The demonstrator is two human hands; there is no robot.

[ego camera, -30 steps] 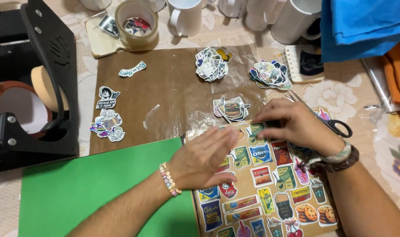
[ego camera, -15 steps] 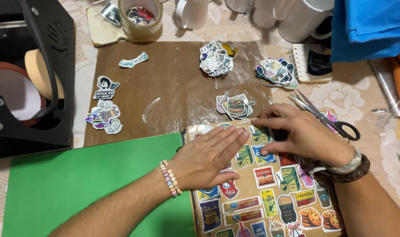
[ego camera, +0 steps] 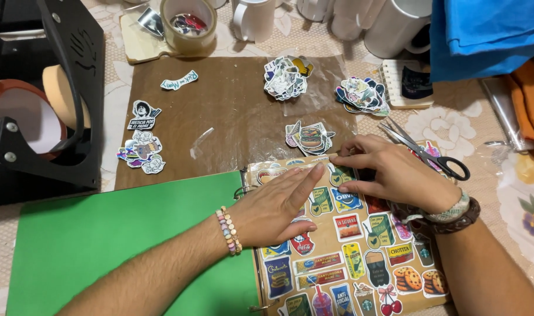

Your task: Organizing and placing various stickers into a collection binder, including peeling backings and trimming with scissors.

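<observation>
Bare forearms, no sleeves. Left hand (ego camera: 278,208): pastel bead bracelet. Right hand (ego camera: 395,172): brown leather band plus pale woven band.

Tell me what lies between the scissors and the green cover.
In the head view, both hands, left and right, pressed on the sticker page, lie between scissors and green cover.

Left hand (ego camera: 275,208) lies flat, palm down, on a sticker page (ego camera: 349,246) of an open binder; bead bracelet at the wrist. Right hand (ego camera: 395,172) presses fingertips on the page's top edge. Green binder cover (ego camera: 114,246) to the left. Scissors (ego camera: 425,153) just beyond the right hand. Loose sticker piles (ego camera: 287,76) on a brown sheet (ego camera: 232,117). Tape roll (ego camera: 188,24) and white mugs (ego camera: 255,17) at the far bench edge.
</observation>
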